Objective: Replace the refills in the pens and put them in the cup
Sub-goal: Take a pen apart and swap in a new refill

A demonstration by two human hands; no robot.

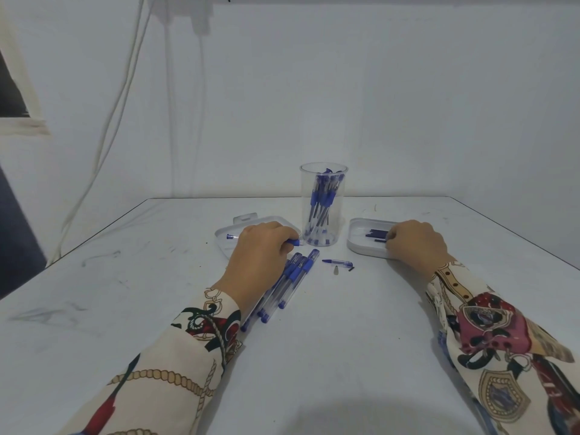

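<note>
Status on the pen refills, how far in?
Done: a batch of pens stands in the clear cup. In hand: left hand grips a pen barrel; right hand reaches for refills in the right tray. Left: several pens beside the left wrist, plus a loose cap and tip.

Pens being refilled at a white table [345, 340]

A pen [293, 242] is gripped by the left hand [260, 252] at frame centre; refills [375, 235] in the right tray [361, 246] are touched by the right hand [414, 243]; a cup [323, 205] is seen between.

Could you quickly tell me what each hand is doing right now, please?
Left hand: curled round a pen over the left tray.
Right hand: fingers curled at the refills; grip cannot be told.
</note>
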